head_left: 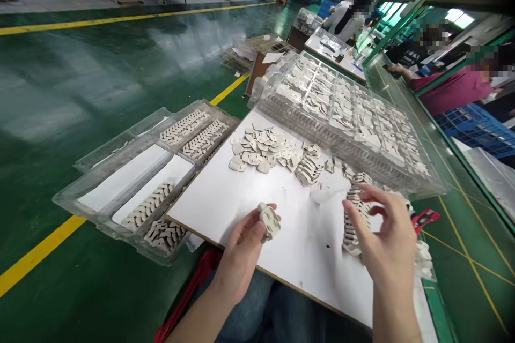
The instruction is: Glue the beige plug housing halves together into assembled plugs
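My left hand point(241, 254) pinches a small beige plastic piece point(269, 221) between thumb and fingers, above a white board point(249, 225) lying across my lap. My right hand point(388, 233) hovers open, its fingers apart, touching nothing I can make out. Just left of it lies a stacked row of similar pieces point(354, 222), partly hidden by my fingers. A loose heap of pale pieces point(261, 147) covers the board's far part. Behind it stands a clear compartment tray point(346, 112) full of pale pieces, and another clear tray point(137, 182) with chevron-like rows sits to the left.
A red-handled tool point(424, 220) lies beyond the board's right side. Green floor with yellow lines point(80, 24) surrounds the station. Several co-workers point(350, 19) sit at benches to the right and back, near a blue crate point(475, 131).
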